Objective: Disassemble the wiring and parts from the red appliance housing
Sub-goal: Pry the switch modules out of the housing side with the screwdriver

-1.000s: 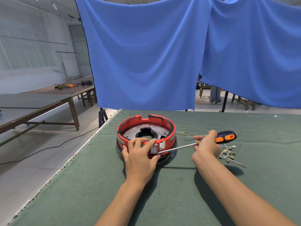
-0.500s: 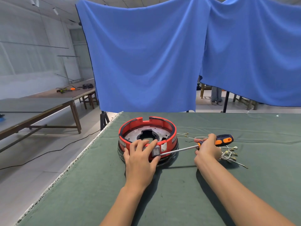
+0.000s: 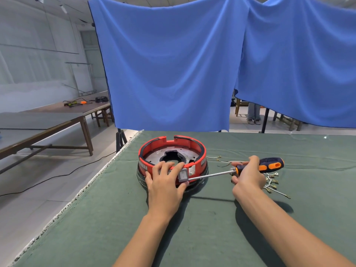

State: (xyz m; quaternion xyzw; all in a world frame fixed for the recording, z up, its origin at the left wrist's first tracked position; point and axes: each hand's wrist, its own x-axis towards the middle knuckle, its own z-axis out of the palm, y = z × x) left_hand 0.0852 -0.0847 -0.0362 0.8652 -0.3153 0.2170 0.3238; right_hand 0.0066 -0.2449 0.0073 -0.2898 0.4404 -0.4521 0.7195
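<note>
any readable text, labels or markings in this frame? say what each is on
"O" and "I": rocker switch on the front of the red housing.
Silver label right of the switch: print too blurred to read.
Strip labels on the housing's wall and: too small to read.
Screwdriver: no readable marking.

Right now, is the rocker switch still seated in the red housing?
Cannot tell. The switch sits at the red housing wall between left-hand fingers, screwdriver tip beside it.

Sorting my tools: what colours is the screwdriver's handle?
Dark blue-black with orange patches, on the screwdriver handle in the right hand; head view.
</note>
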